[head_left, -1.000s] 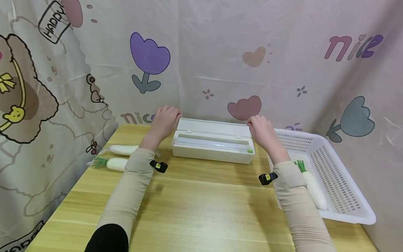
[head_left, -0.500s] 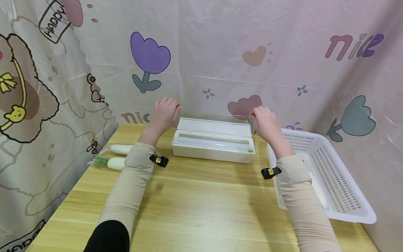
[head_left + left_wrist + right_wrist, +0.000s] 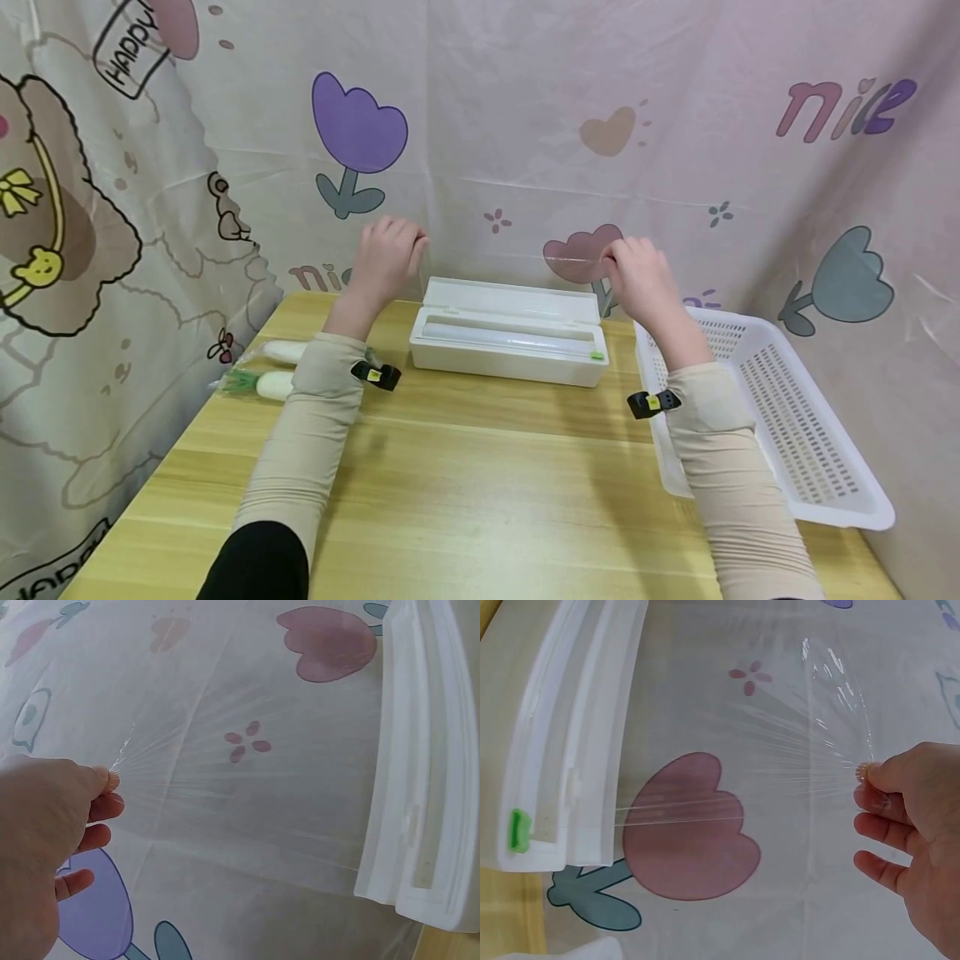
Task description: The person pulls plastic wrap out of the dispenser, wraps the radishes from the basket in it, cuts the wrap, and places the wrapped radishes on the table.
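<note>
A sheet of clear plastic wrap [image 3: 195,780] stretches up from the white wrap dispenser box [image 3: 510,365], whose lid [image 3: 510,302] stands raised at the back. My left hand [image 3: 384,260] pinches one corner of the film between thumb and forefinger, above the box's left end. The other corner is pinched by my right hand [image 3: 641,279], above the right end. In the right wrist view, creases in the film fan out from the right hand's fingertips [image 3: 866,772]. A roll [image 3: 510,338] lies inside the box, and a small green cutter [image 3: 597,356] sits at its right end.
Two white radishes in clear bags, one with green tops [image 3: 242,382], lie on the wooden table [image 3: 480,500] at left, partly behind the left sleeve. A white perforated basket [image 3: 813,433] stands at right, partly hidden by the right sleeve. A printed curtain [image 3: 480,125] hangs close behind the box.
Both hands have risen from beside the lid to well above it, drawing the film upward. The right hand has also shifted slightly right. The box stays where it was.
</note>
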### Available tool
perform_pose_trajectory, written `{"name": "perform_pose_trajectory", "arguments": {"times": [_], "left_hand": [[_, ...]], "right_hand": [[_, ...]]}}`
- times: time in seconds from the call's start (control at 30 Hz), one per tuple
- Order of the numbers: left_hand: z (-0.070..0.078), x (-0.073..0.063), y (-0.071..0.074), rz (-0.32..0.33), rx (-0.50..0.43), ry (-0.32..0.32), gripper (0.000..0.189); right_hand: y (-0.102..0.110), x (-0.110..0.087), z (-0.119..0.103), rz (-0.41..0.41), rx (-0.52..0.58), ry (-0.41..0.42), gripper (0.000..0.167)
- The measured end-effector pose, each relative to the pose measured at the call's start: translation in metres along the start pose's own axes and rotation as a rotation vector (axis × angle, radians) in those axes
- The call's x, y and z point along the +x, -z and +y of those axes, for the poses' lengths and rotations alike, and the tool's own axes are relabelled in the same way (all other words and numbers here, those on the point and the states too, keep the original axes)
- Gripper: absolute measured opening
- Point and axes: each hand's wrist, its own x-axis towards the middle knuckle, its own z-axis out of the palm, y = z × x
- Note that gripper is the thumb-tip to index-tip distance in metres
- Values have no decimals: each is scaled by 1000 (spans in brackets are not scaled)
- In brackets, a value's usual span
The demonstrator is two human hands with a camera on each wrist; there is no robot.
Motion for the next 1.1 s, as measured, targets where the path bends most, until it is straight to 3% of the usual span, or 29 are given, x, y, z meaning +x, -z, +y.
{"name": "perform_pose_trajectory", "arguments": {"times": [0.3,1.1], "left_hand": [[6,-5,14,73,-9,-43,22],[25,-31,58,161,-57,-108,20]], "right_hand": [[12,-13,-6,102,9,64,16],[37,-55,-34,303,35,205,7]]}}
